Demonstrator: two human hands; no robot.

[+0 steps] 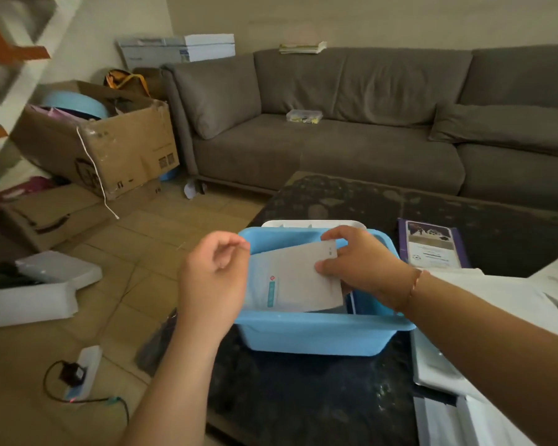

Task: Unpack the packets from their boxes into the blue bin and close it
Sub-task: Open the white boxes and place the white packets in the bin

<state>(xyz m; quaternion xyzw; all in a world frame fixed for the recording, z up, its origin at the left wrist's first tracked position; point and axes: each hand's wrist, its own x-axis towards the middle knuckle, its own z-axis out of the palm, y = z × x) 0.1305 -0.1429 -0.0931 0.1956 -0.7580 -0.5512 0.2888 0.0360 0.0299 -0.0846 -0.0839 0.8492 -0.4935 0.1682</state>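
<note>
The right hand [360,263] pinches the grey packet [295,278] by its upper right edge, fingers along the top and thumb on the face, so the flat pouch can be tipped slantwise down into the blue bin [319,333], its lower end already inside and its left side lying over the rim. The left hand [215,272] hovers just beside the packet's left edge with fingers loosely curled and nothing in them, probably ready to steady it. The bin sits on the dark table [303,397] with its white lid [313,223] just behind, so closing is not yet done.
</note>
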